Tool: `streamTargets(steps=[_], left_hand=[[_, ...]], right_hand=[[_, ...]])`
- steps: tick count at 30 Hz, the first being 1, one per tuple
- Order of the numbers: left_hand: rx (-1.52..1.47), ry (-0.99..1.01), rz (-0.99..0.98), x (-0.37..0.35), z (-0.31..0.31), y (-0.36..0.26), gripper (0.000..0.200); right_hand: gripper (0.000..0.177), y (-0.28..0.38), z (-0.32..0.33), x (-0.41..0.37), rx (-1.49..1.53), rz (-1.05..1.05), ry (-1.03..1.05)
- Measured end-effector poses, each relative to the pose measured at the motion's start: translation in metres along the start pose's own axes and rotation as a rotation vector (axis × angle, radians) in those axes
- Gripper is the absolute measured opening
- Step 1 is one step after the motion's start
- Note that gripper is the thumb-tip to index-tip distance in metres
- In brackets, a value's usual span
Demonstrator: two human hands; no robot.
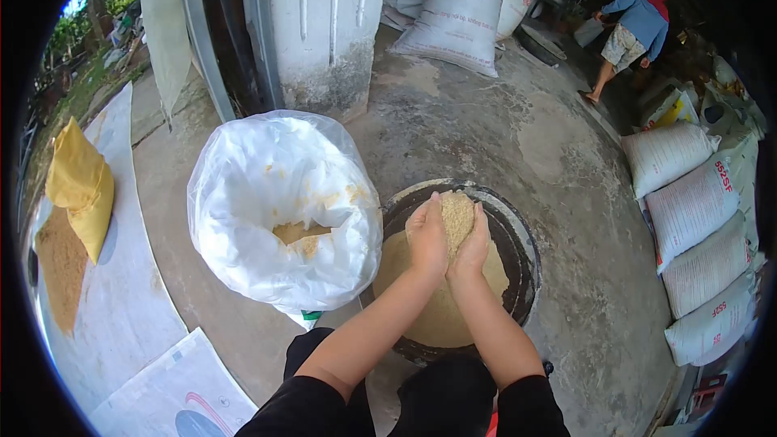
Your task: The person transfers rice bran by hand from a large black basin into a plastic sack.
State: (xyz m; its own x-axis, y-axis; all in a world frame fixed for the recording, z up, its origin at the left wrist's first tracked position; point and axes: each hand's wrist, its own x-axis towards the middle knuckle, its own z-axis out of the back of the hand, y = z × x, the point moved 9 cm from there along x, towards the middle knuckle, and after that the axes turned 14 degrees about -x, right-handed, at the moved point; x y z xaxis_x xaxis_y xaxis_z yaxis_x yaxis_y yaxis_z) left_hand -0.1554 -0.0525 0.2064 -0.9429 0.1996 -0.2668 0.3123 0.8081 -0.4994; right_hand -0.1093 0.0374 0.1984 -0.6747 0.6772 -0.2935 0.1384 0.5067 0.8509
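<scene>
My left hand (426, 236) and my right hand (472, 249) are cupped together, holding a heap of pale, grainy meal (457, 217) between them. Both are above a round dark tub (526, 252), which has more fine pale meal (437, 320) inside. Left of the tub stands an open sack lined with white plastic (235, 194); a little tan meal (301, 235) shows at its bottom and bits cling to the liner. The fingertips are partly hidden by the meal and the angle.
Full printed sacks (457, 8) lean by the white pillar (324, 32); more sacks (692, 202) lie along the right. A yellow sack (85, 186) and a brown heap (61, 267) are on a sheet at left. Another person (639, 24) walks at the back right.
</scene>
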Motion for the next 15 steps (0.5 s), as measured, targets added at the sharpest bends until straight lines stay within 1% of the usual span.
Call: streamTargets(steps=[1, 2, 3, 4, 5, 6, 8, 9, 11, 12, 13, 14, 15], left_hand=[[-0.025, 0.024, -0.055, 0.001, -0.009, -0.022, 0.027], [-0.048, 0.045, -0.103, -0.001, -0.016, -0.043, 0.028], [-0.058, 0.050, -0.110, -0.004, -0.020, -0.066, 0.027], [-0.060, 0.041, -0.127, -0.001, -0.017, -0.084, 0.027], [-0.086, 0.061, -0.194, 0.001, -0.016, -0.106, 0.027], [-0.110, 0.085, -0.259, 0.003, -0.015, -0.128, 0.027], [-0.038, -0.007, -0.376, 0.009, 0.004, -0.168, 0.026], [-0.039, -0.008, -0.383, 0.015, 0.014, -0.182, 0.026], [0.162, -0.096, -0.541, 0.019, 0.038, -0.219, 0.028], [0.168, -0.095, -0.541, 0.017, 0.043, -0.231, 0.028], [0.332, -0.167, -0.555, 0.012, 0.049, -0.244, 0.028], [0.497, -0.237, -0.564, 0.009, 0.054, -0.254, 0.029], [0.502, -0.232, -0.559, 0.013, 0.060, -0.258, 0.029]], right_hand=[[0.035, 0.015, -0.027, -0.008, 0.009, 0.050, 0.077], [0.035, 0.021, -0.048, -0.016, 0.004, 0.042, 0.102], [0.035, 0.025, -0.072, -0.027, -0.015, 0.056, 0.167], [0.035, 0.028, -0.096, -0.037, -0.030, 0.070, 0.230], [0.035, 0.030, -0.117, -0.046, -0.061, 0.114, 0.253], [0.035, 0.024, -0.136, -0.050, -0.057, 0.111, 0.263], [0.035, 0.008, -0.170, -0.057, -0.126, 0.122, 0.317], [0.035, -0.001, -0.186, -0.063, -0.215, 0.144, 0.340], [0.035, -0.023, -0.217, -0.065, -0.379, 0.229, 0.394], [0.036, -0.034, -0.230, -0.062, -0.456, 0.290, 0.423], [0.036, -0.041, -0.235, -0.062, -0.453, 0.288, 0.420], [0.035, -0.040, -0.243, -0.064, -0.622, 0.428, 0.427], [0.035, -0.033, -0.251, -0.070, -0.792, 0.569, 0.428]])
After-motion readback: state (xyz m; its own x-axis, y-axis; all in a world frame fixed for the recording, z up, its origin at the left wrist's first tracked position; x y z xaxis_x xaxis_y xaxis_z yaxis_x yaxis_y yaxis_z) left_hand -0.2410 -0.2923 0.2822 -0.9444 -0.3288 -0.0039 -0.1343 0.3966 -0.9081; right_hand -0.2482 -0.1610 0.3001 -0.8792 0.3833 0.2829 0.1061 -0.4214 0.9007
